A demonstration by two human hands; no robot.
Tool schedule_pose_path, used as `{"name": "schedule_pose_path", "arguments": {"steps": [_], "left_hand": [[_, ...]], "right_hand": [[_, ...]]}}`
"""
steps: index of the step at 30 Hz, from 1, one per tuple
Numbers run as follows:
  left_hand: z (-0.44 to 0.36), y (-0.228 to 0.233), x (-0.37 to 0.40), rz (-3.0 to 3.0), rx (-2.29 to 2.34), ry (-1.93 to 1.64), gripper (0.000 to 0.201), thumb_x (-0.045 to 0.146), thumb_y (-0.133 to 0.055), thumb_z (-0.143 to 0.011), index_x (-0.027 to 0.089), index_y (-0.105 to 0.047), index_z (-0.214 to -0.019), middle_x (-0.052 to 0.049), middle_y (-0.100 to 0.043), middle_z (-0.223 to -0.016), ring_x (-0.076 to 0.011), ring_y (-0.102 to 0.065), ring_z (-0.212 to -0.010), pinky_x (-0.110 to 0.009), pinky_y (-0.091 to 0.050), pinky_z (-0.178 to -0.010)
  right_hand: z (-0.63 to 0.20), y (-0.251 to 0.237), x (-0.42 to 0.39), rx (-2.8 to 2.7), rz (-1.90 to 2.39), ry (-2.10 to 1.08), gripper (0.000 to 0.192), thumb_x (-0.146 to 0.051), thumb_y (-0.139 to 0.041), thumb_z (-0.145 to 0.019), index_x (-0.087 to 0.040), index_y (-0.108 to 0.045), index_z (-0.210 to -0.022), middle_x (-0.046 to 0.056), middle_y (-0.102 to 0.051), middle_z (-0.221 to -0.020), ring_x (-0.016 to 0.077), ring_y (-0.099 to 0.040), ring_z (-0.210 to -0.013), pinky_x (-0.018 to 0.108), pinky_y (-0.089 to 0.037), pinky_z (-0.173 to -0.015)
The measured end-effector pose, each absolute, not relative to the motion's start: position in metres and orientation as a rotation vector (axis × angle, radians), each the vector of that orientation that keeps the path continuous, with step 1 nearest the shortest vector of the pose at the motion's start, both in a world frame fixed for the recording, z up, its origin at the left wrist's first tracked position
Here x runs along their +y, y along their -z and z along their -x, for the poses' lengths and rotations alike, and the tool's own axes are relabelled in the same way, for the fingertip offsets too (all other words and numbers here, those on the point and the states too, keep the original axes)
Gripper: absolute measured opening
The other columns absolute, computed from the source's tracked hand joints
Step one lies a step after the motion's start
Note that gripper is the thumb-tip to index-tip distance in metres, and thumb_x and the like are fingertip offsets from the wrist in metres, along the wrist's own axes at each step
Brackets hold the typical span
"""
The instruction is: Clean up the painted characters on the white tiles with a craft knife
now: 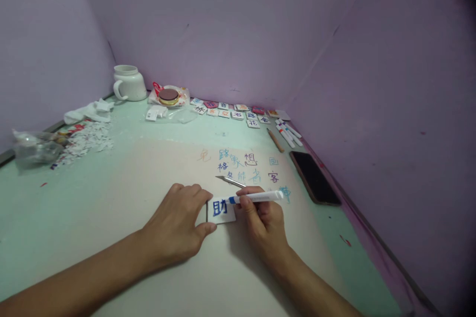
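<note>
My left hand pinched a white rectangular card, seemingly for steadiness, beside my right hand gripping a white-and-blue marker.

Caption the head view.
Right hand holds a slim white marker over a blue-lettered white rectangular card the left hand steadies.

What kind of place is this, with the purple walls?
It looks like a small craft or writing table by the walls of a room: the right hand holds a marker, small cards with characters lie along the back, and more markers lie near them.
</note>
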State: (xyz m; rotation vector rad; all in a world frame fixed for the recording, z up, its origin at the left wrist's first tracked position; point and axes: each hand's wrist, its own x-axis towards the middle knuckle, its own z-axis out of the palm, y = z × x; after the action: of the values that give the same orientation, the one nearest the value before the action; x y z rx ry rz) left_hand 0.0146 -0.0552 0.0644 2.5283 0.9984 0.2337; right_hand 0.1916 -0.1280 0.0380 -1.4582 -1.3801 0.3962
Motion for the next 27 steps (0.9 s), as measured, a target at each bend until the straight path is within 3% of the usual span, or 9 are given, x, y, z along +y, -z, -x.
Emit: {"name": "schedule_pose_path", "arguments": {"steps": [27], "left_hand": [[-0.0144, -0.0665, -0.0558, -2.519, 1.009, -0.244, 0.027, 0.028, -0.064, -0.077, 0.020, -0.059, -0.102, -0.005, -0.060, -0.093, -0.0252, -0.052, -0.085, -0.043, -0.039, -0.083]], "right_hand": [[-0.1915, -0.0387, -0.1293, -1.323, 1.553, -0.449, 0.023, -0.035, -0.047, -0.091, -0.019, -0.062, -0.084, 0.000, -0.062, -0.062, 0.0160, -0.060, -0.058, 0.027, -0.045, -0.055]]}}
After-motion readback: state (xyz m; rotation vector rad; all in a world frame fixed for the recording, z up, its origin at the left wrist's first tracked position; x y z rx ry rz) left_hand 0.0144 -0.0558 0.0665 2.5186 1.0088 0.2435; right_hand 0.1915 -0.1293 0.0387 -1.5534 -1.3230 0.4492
